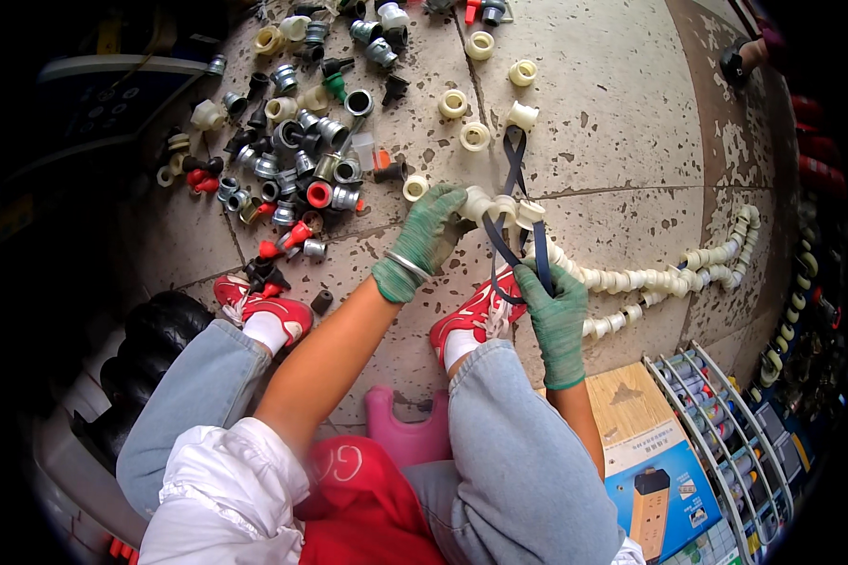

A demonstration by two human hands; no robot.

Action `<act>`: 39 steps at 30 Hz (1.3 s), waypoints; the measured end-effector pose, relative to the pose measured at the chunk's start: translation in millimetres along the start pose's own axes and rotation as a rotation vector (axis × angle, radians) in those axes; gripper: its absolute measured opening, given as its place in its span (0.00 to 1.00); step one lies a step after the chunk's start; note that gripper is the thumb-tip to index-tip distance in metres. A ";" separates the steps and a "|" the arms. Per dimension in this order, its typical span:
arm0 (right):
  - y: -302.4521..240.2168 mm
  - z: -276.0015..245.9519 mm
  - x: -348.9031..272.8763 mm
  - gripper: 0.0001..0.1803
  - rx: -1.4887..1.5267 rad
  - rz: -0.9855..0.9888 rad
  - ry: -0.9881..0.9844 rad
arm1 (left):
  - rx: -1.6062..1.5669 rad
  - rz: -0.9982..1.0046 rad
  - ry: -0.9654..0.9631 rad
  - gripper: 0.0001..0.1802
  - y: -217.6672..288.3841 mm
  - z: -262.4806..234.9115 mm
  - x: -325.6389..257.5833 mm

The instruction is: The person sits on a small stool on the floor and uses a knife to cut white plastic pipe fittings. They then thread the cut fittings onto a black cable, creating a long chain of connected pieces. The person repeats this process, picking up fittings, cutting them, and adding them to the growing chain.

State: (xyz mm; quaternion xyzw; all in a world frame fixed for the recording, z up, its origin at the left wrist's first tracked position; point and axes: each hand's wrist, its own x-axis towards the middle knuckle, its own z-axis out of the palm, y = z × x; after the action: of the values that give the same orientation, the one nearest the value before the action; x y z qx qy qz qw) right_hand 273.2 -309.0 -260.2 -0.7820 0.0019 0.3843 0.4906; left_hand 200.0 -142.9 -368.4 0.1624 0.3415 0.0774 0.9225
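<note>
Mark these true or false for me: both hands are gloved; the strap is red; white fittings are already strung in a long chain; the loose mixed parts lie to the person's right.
1. Both hands wear green gloves: true, the left hand and the right hand.
2. The strap is red: false, it is dark blue.
3. White fittings form a long chain: true.
4. The loose mixed parts lie to the person's right: false, they lie to the left.

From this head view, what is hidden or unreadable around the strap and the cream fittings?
- Strap lower end: covered by the right hand.
- Fitting in the left hand: mostly hidden by gloved fingers.
- String of cream fittings: far end blurs at the right rim.
- Mixed fittings pile: too small to sort.
</note>
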 end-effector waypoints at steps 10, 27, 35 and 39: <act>30.1 3.2 5.1 0.08 -0.274 -0.131 0.054 | -0.010 -0.109 -0.026 0.26 -12.1 22.5 -25.7; 8.0 -1.3 0.5 0.08 0.064 -0.038 -0.041 | 1.654 0.728 0.163 0.16 31.8 26.1 -26.5; 13.8 -4.7 5.4 0.07 0.041 -0.048 0.056 | 2.291 0.754 0.084 0.14 38.5 -33.3 7.2; 16.8 -5.2 7.0 0.06 0.030 -0.097 0.083 | 2.240 0.805 0.075 0.15 40.3 -34.7 7.8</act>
State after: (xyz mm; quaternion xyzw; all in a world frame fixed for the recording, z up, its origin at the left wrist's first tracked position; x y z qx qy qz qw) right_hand 274.8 -319.1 -276.0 -0.7889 -0.0098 0.3275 0.5199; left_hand 181.9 -94.6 -383.7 0.9710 0.1704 0.0250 0.1661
